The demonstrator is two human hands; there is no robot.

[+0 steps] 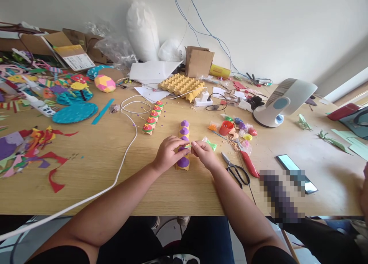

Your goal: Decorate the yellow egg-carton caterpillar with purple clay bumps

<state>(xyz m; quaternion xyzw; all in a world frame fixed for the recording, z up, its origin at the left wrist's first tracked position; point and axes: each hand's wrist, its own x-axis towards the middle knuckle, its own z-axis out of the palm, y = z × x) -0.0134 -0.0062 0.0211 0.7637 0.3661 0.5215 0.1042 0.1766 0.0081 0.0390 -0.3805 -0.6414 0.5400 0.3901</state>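
A strip of egg carton [186,166] with purple clay domes [183,162] lies on the table straight ahead, running away from me. Over its middle, my left hand [170,153] is closed in a loose pinch, thumb below the fingers, on a small green piece [187,146] that looks like soft clay. My right hand [203,154] meets it from the other side, thumb and forefinger pressed together at the end of that piece; whatever lies inside its pinch is hidden. Both hands cover part of the strip. Farther back stands a second carton strip [153,118] decorated in red, green and yellow.
Scissors [235,170], a red-handled tool [249,163], a red cup [226,127] and bagged coloured clay [246,136] lie right. Beyond are a fan [283,103], phone [297,174] and another person's dark sleeve [324,237]. A white cable [126,150] crosses left, near paper scraps [47,152].
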